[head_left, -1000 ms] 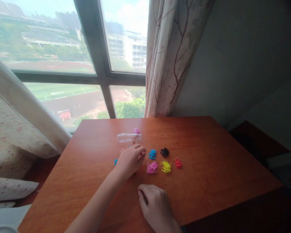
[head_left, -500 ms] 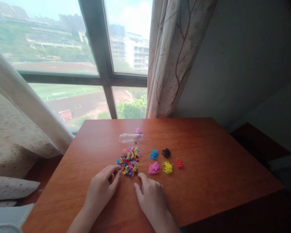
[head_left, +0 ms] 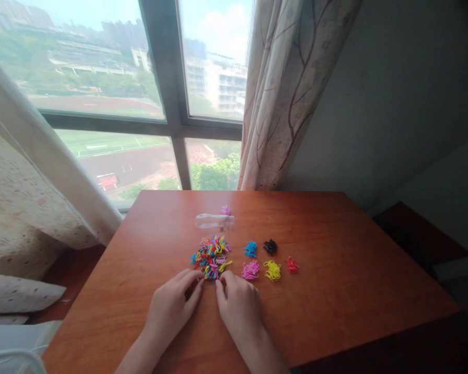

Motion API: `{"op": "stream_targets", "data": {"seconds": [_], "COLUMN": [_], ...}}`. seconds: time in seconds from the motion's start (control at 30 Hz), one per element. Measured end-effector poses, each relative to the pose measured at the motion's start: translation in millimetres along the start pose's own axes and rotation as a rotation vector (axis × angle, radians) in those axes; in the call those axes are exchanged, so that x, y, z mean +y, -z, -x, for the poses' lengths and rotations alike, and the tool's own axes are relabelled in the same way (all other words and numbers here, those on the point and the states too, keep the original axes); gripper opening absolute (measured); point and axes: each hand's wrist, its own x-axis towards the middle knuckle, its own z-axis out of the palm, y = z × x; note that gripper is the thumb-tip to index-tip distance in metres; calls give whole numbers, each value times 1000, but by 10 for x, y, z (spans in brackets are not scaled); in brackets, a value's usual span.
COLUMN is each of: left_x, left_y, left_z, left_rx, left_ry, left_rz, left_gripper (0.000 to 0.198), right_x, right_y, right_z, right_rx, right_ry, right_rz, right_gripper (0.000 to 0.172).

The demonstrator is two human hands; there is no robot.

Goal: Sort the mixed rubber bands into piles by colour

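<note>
A mixed heap of small coloured rubber bands (head_left: 211,253) lies on the wooden table in front of me. At its near left edge is my left hand (head_left: 175,304), thumb and index finger pinched together. My right hand (head_left: 239,301) is at the near right edge of the heap, its thumb and forefinger also closed. The two sets of fingertips are a short gap apart. What either pinch holds is too small to make out. To the right lie separate bunches of blue bands (head_left: 250,249), black bands (head_left: 270,246), pink bands (head_left: 250,270), yellow bands (head_left: 272,270) and red bands (head_left: 292,265).
Behind the heap a clear plastic container (head_left: 212,221) lies on its side, with a pink-purple bundle (head_left: 225,210) just past it. The brown table (head_left: 335,291) runs up to a window (head_left: 175,124) flanked by curtains (head_left: 296,104).
Both hands have come closer together at the near edge of the heap, and their fingertips have closed. The whole view has shifted slightly. The sorted bunches lie as before.
</note>
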Motion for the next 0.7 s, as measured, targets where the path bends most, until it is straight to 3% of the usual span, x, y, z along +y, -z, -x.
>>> {"op": "stream_targets", "data": {"seconds": [0.3, 0.7], "left_x": [0, 7], "left_y": [2, 4], "left_z": [-13, -3], "left_rx": [22, 11], "left_ry": [-17, -10], "left_rz": [-22, -37], "left_gripper": [17, 17], "right_x": [77, 604], "right_y": [19, 284], "right_z": [100, 263], "right_rx": [111, 244], "right_ry": [62, 16], "right_rz": [-132, -41], "right_gripper": [15, 33]}}
